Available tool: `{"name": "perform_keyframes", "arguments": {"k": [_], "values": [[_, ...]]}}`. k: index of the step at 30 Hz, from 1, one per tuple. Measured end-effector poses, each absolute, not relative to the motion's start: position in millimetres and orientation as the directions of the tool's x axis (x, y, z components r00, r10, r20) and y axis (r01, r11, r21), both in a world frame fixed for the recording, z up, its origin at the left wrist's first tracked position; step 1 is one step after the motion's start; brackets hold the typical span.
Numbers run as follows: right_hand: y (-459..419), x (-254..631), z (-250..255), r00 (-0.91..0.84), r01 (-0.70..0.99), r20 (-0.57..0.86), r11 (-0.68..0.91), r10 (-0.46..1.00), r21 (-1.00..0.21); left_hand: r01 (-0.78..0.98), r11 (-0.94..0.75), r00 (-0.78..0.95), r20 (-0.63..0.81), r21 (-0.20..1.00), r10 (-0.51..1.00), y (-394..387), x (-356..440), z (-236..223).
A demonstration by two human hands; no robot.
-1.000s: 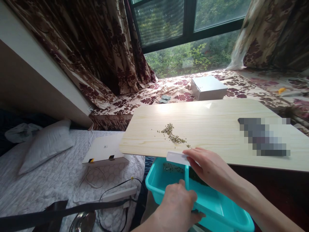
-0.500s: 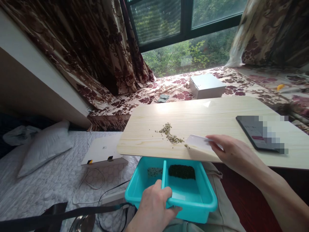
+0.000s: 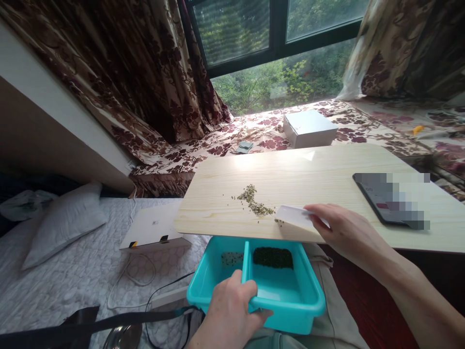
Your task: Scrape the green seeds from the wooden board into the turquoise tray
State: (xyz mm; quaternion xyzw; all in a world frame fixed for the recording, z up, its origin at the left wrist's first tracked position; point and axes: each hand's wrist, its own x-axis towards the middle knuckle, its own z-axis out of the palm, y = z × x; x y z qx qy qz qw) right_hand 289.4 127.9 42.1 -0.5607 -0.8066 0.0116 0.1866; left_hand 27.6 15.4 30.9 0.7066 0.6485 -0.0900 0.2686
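Observation:
My right hand point(image 3: 336, 227) pinches a thin white scraper-like piece point(image 3: 290, 214) between thumb and fingers, low over the pale wooden tabletop point(image 3: 218, 174). Just left of its tip lies a loose trail of small greenish-brown beans point(image 3: 254, 201), with a few strays close to the tip. Below the table's near edge is a turquoise two-compartment bin point(image 3: 290, 308). My left hand point(image 3: 232, 303) is closed on its near rim where the divider meets it. Dark green-black grains point(image 3: 273, 258) fill the far part of the right compartment; scattered specks point(image 3: 232, 259) lie in the left one.
A dark tablet or phone point(image 3: 385, 201), partly blurred out, lies on the table's right. Beyond the table, a silvery box point(image 3: 310, 127) rests on the floral window seat. Left are a white box point(image 3: 152, 228), cables, a strap point(image 3: 109, 322) and a pillow point(image 3: 69, 223) on a quilted bed.
The white piece and my right hand have shifted slightly left, towards the beans. My left hand keeps its hold on the bin. The whole view has drifted a little.

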Motion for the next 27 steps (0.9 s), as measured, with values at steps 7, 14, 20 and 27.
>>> {"name": "perform_keyframes", "arguments": {"k": [7, 14, 20, 27], "values": [[119.0, 290.6, 46.0, -0.317, 0.877, 0.285, 0.394, 0.905, -0.274, 0.96, -0.014, 0.149, -0.467, 0.28, 0.871, 16.0, 27.2, 31.0], [110.1, 303.2, 42.5, -0.28, 0.886, 0.314, 0.37, 0.907, -0.278, 0.963, -0.015, 0.146, -0.473, 0.269, 0.869, 15.6, 27.1, 31.0], [107.5, 301.8, 38.7, -0.274, 0.905, 0.267, 0.341, 0.924, -0.254, 0.957, -0.019, 0.152, -0.445, 0.289, 0.882, 14.7, 26.0, 27.0], [109.7, 295.4, 42.8, -0.287, 0.902, 0.263, 0.353, 0.921, -0.249, 0.956, -0.008, 0.148, -0.459, 0.293, 0.876, 14.5, 26.9, 29.5]]}}
